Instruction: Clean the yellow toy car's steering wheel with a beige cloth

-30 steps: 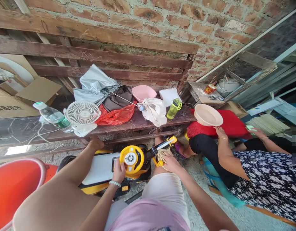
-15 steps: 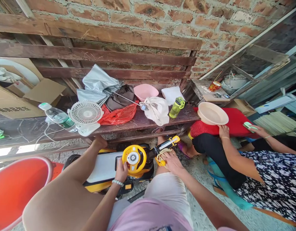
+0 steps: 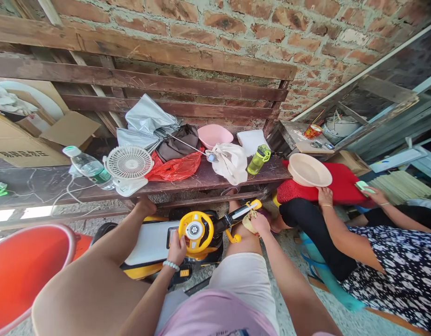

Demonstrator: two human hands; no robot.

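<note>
Between my legs stands a yellow, black and white ride-on toy car [image 3: 145,241]. My left hand [image 3: 177,248], with a beaded bracelet at its wrist, is closed on the near left rim of the yellow steering wheel [image 3: 205,244]. My right hand [image 3: 260,225] is closed on a pale yellow cloth [image 3: 248,224], bunched beside the black and yellow arm [image 3: 240,213] that sticks out to the right of the wheel. Whether the cloth touches that arm, I cannot tell. A small yellow lever [image 3: 233,237] shows just left of the cloth.
The wooden bench [image 3: 173,187] ahead bears a white fan [image 3: 129,164], a water bottle [image 3: 87,167], an umbrella [image 3: 145,119] and a green bottle [image 3: 259,159]. A red tub [image 3: 28,270] is at left. At right a co-worker's hand [image 3: 325,196] touches a beige basin [image 3: 309,169].
My right hand has drawn the cloth off the small yellow lever, moving slightly right and up toward the arm's end. My left hand stays on the steering wheel.
</note>
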